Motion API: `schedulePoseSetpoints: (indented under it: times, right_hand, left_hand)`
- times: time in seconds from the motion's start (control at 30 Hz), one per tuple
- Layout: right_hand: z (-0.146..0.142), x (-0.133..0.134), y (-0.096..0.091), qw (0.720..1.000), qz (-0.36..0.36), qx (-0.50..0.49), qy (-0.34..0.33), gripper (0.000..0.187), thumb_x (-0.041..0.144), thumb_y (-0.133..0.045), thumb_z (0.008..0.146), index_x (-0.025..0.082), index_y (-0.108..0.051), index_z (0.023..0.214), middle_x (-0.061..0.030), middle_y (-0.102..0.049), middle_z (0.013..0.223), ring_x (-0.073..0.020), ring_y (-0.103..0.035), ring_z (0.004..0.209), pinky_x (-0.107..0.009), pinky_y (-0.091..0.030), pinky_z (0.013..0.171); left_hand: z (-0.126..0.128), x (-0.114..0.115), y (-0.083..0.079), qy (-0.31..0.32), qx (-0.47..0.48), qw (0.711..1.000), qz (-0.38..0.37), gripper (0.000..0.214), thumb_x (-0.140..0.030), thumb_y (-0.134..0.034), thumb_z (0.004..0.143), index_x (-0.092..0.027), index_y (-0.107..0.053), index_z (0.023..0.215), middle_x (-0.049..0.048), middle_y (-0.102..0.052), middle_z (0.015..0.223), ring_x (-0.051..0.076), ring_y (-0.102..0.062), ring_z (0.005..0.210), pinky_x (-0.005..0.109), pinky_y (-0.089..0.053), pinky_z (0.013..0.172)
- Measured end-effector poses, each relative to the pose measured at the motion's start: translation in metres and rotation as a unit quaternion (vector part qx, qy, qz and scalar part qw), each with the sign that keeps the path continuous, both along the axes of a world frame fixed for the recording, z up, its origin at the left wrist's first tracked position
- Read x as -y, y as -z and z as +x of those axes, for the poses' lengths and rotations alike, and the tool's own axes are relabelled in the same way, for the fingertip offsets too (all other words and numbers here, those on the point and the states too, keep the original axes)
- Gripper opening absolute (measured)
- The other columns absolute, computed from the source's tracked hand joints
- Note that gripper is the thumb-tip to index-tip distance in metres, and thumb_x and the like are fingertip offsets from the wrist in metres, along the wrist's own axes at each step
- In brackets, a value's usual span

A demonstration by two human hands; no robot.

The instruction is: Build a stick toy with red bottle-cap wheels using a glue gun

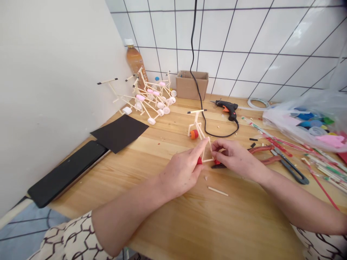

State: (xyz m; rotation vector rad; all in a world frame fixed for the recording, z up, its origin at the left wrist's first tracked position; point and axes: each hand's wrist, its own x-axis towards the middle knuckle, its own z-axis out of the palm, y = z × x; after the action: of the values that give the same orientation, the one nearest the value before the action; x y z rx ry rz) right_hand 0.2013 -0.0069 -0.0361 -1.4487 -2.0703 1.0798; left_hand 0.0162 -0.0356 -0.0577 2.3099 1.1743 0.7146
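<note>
A small tricycle model (199,129) made of pale sticks stands on the table in front of me. Its front wheel (194,134) is orange and red, and a black-tipped stick forms the handlebar. My left hand (180,168) closes on the rear of the frame from the left, index finger at the top of a stick triangle and a red cap (200,160) by the fingers. From the right, my right hand (234,155) pinches the triangle's other side, above a second red cap (217,162). Its fingertips partly hide the contact.
Several similar stick tricycles (150,93) stand at the back left near a tea bottle (135,57). A glue gun (227,108), pliers (264,150), a utility knife (291,166) and a bag of caps (311,119) lie right. A phone (67,169) and black card (119,133) lie left.
</note>
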Motion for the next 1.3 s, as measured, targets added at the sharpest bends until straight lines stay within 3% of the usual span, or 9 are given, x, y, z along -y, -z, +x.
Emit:
schedulePoseSetpoints:
  times: [0.77,1.3]
  right_hand:
    - [0.0046,-0.0004,-0.0095,0.998,-0.049,-0.039,0.026,0.011,0.027,-0.053,0.077,0.018,-0.056,0.081,-0.0005,-0.06,0.069,-0.0139,-0.057,0.061,-0.028,-0.046,0.057]
    - [-0.0003,-0.0006,-0.0029,1.0,0.013,-0.01,-0.002,0.009,0.021,-0.048,0.078,0.017,-0.054,0.072,0.0029,-0.052,0.064,-0.0106,-0.048,0.057,-0.023,-0.037,0.052]
  left_hand:
    - [0.0006,0.0007,0.0,-0.007,-0.001,1.0,0.002,0.068,-0.011,-0.051,0.079,-0.022,-0.021,0.139,0.0057,-0.063,0.093,0.018,-0.061,0.078,0.032,-0.05,0.07]
    - [0.0003,-0.0006,-0.0014,0.001,-0.009,1.0,-0.011,0.067,-0.013,-0.051,0.08,-0.019,-0.021,0.14,0.0066,-0.063,0.094,0.018,-0.06,0.08,0.032,-0.05,0.073]
